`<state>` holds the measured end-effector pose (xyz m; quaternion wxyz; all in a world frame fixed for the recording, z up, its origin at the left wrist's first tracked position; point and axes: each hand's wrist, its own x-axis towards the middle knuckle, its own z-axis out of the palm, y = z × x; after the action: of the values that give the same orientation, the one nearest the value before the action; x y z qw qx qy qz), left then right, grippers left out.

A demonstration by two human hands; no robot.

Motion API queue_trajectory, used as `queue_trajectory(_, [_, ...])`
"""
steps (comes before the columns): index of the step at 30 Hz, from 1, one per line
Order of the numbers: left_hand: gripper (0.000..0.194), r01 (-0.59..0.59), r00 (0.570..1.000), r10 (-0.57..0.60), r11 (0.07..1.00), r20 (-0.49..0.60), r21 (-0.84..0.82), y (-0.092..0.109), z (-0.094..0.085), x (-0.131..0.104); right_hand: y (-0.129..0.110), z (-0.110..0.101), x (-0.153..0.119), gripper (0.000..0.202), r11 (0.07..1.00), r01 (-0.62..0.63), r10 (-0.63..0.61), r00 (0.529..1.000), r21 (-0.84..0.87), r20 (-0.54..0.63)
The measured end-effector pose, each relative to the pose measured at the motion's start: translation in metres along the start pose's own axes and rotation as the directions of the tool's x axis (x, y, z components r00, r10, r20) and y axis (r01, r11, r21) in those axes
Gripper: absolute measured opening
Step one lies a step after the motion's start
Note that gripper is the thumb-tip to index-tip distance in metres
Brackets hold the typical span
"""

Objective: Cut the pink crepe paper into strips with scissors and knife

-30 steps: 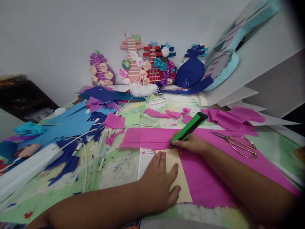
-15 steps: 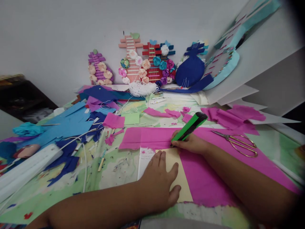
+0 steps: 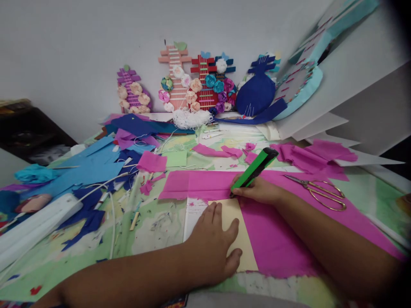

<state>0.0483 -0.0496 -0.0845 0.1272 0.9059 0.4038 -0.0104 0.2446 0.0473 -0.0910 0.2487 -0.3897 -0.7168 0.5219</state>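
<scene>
My left hand (image 3: 214, 246) lies flat with its fingers apart, pressing on a cream sheet (image 3: 245, 244) at the lower middle. In my right hand (image 3: 258, 190) is a green and black cutter (image 3: 252, 171), its tip down at the cream sheet's top edge, where it meets the pink paper (image 3: 276, 239). A pink strip (image 3: 202, 184) runs leftward from there, over a white sheet (image 3: 192, 218) that shows beside my left hand. Gold-handled scissors (image 3: 316, 190) rest on the pink paper, right of my right hand.
A white power strip (image 3: 41, 229) with cables is at the left, beside blue paper (image 3: 93, 169). Pink scraps (image 3: 317, 156) lie behind the scissors. Paper instrument models (image 3: 175, 81) and white string (image 3: 192, 119) stand at the back; large white boards (image 3: 346, 85) lean at the right.
The view has shifted very slightly. Both hands and the cutter look almost unmoved.
</scene>
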Motion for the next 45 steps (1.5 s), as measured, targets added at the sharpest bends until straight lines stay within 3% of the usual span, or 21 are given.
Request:
queue_trajectory(11, [0.056,-0.014,1.000,0.014,1.000,-0.013,0.009,-0.0005,-0.0016,-0.0012,0.0079,-0.0040,-0.0017,0.028,0.991,-0.003,0.003,1.000,0.131,0.001])
queue_trajectory(19, [0.058,-0.017,1.000,0.017,1.000,-0.017,-0.002,-0.0014,0.0011,-0.0005,0.0012,-0.0012,-0.0009,0.025,0.997,0.080,-0.080,0.997,-0.002,-0.004])
queue_trajectory(25, [0.058,-0.009,1.000,0.009,1.000,-0.018,-0.001,-0.0006,0.0004,-0.0003,0.0070,-0.0039,-0.0011,0.030,0.984,-0.049,0.051,0.999,0.170,-0.009])
queue_trajectory(33, [0.058,-0.010,1.000,0.010,1.000,-0.026,0.003,-0.0003,0.0002,-0.0005,0.0000,-0.0042,-0.0020,0.026,1.000,0.006,-0.007,1.000,0.013,0.012])
queue_trajectory(40, [0.057,0.000,1.000,0.001,1.000,-0.029,0.029,0.0004,0.0005,-0.0016,0.0078,-0.0028,-0.0012,0.029,0.977,-0.060,0.070,0.997,0.203,-0.044])
queue_trajectory(45, [0.057,-0.018,0.998,0.021,0.999,-0.061,0.044,-0.0011,0.0021,-0.0022,0.0082,-0.0046,-0.0013,0.029,0.980,-0.076,0.089,0.994,0.186,-0.061])
